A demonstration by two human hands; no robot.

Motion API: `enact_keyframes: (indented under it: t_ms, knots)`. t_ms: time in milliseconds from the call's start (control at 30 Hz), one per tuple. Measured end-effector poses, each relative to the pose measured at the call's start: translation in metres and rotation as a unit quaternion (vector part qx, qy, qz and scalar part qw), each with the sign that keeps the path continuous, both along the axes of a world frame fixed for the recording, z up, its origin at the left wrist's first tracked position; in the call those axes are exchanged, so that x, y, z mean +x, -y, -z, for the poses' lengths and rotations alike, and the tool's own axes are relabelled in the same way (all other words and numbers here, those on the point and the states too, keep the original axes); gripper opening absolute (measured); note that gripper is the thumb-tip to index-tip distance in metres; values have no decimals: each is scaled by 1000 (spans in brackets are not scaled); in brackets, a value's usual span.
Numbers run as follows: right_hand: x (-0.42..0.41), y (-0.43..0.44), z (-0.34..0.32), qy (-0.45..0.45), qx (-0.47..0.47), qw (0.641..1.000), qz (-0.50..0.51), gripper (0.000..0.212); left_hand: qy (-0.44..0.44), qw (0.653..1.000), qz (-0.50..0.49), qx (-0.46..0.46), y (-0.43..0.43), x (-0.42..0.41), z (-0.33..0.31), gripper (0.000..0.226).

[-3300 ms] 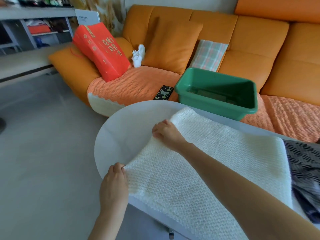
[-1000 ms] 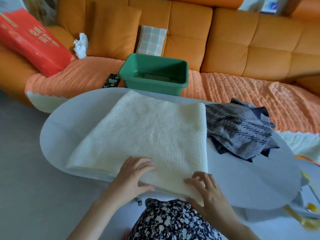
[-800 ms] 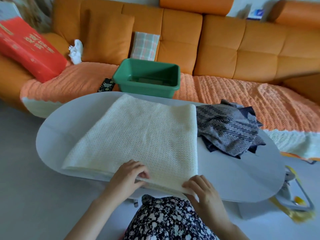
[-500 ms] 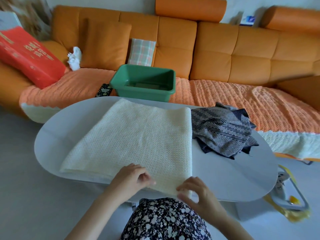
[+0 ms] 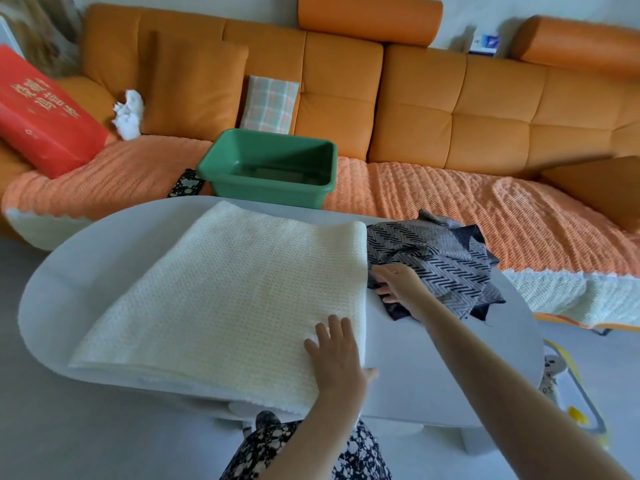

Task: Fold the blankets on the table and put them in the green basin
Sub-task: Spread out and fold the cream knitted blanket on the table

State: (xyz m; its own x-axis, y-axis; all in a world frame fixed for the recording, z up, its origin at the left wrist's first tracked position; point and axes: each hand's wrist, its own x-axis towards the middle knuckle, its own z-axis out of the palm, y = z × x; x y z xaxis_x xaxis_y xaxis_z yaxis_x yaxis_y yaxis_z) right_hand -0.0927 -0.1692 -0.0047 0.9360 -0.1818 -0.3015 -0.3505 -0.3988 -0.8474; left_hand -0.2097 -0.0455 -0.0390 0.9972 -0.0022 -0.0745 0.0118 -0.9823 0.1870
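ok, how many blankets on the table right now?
2. A cream blanket lies flat across the table under the left hand; a grey patterned blanket is crumpled at its right, by the right hand. The crumpled pile may hide another.

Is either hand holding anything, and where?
Left hand presses flat on the cream blanket near its front right corner, holding nothing. Right hand is at its right edge, by the dark patterned blanket; a grip cannot be told.
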Motion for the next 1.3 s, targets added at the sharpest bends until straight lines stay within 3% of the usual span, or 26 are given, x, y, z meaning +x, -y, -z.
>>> enact_keyframes:
  t_ms: [200, 333, 567, 700, 767, 833, 933, 1067, 1133, 1233, 1300]
  knots:
    - [38, -33, 18, -35, 47, 998, 13, 46, 42, 997, -4, -57, -13, 6, 2, 53]
    - [43, -42, 24, -15, 88, 994, 68, 41, 39, 981, -10, -187, -37, 8, -10, 34]
    - [63, -76, 4, 79, 62, 993, 65, 35, 1, 900, -76, -429, -112, 14, -42, 21]
    - [75, -123, -15, 113, 65, 990, 49, 55, 8, 851, -113, -513, -153, 11, -56, 20]
    - [84, -152, -25, 129, 85, 988, 28, 43, 9, 826, -141, -545, -176, 11, -63, 20]
    - [92, -185, -34, 152, 81, 985, 1, 11, 18, 802, -174, -571, -201, 11, -70, 21]
    - [102, -236, -46, 175, 39, 983, -23, 12, 63, 774, -221, -590, -240, 17, -76, 15]
    - [114, -296, -44, 157, 27, 986, -54, 35, 118, 793, -252, -542, -294, 31, -74, 14]
    - [110, -317, -26, 106, -25, 985, -132, 48, 124, 829, -269, -474, -317, 36, -56, 16]
    - [87, -328, 16, 83, -235, 917, -311, 63, 108, 895, -295, -316, -334, 35, -18, 20]
    - [77, -326, 33, 127, -289, 879, -359, 65, 124, 913, -293, -256, -336, 33, 0, 22]
